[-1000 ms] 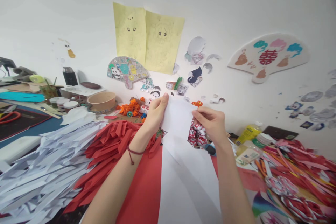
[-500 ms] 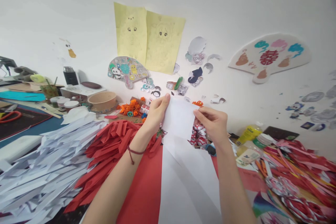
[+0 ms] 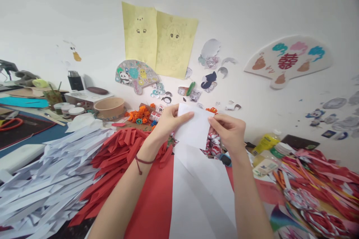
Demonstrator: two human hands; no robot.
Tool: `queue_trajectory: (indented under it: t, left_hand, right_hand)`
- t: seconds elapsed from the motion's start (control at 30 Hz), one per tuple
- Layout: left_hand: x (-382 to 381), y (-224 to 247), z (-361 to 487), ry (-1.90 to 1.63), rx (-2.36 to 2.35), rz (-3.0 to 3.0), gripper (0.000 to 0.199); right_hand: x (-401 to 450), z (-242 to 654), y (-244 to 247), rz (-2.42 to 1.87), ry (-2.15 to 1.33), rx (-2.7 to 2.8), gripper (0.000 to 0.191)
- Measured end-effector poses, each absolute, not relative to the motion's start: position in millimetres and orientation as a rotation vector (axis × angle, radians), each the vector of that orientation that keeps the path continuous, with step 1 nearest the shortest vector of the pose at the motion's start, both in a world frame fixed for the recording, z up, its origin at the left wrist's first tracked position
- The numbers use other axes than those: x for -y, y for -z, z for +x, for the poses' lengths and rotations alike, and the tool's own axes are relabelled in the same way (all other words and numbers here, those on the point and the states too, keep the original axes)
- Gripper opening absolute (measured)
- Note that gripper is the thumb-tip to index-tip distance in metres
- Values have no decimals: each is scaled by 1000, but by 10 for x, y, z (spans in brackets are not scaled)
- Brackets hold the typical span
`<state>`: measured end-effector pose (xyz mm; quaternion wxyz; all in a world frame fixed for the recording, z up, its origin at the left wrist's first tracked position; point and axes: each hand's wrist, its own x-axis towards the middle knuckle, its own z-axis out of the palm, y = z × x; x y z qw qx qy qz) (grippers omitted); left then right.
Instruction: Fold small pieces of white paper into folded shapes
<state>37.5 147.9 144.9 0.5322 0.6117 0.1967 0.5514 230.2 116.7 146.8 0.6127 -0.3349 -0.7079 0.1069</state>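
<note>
A small white paper piece (image 3: 193, 129) is held up between both hands, in front of the wall. My left hand (image 3: 172, 119) grips its left side, with the thumb lying across the front near the top. At the upper right corner, my right hand (image 3: 228, 129) pinches the edge between thumb and fingers. Below lies a large white sheet (image 3: 202, 198), partly over a red sheet (image 3: 151, 198). The fingers behind the small paper are hidden.
White strips (image 3: 58, 179) and red strips (image 3: 123, 157) are heaped at the left, near a tan bowl (image 3: 109, 107). Bottles (image 3: 266, 142) and a tangle of coloured strips (image 3: 328, 179) lie right. Behind, the wall (image 3: 224, 3) bears paper fans and drawings.
My left thumb has moved from the paper's upper left edge onto its front face. The small paper and my right hand have shifted slightly to the right.
</note>
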Motion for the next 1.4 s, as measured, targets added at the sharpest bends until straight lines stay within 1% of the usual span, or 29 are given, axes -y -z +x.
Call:
queue_trajectory:
  t: [0.2, 0.4, 0.7, 0.93, 1.23, 1.4]
  left_hand:
    - [-1497, -1420, 347, -1279, -572, 1436, 35]
    - [-1545, -1409, 309, -1287, -562, 1372, 35]
    - [-1613, -1426, 163, -1434, -582, 1402, 28]
    - [-1600, -1436, 165, -1480, -639, 1426, 32]
    - [-1609, -1466, 9, -1347, -645, 1661, 36]
    - [-1609, -1474, 0, -1380, -570, 1742, 31]
  right_hand:
    - [-1179, 2306, -1438, -802, -254, 1632, 19]
    - [-1176, 2311, -1437, -806, -237, 1636, 20]
    - [-1194, 2326, -1437, -782, -230, 1585, 20]
    - [-1206, 2314, -1423, -767, -239, 1571, 22]
    - [-1222, 2303, -1414, -783, -253, 1572, 24]
    - [-1226, 2323, -1402, -798, -295, 1610, 24]
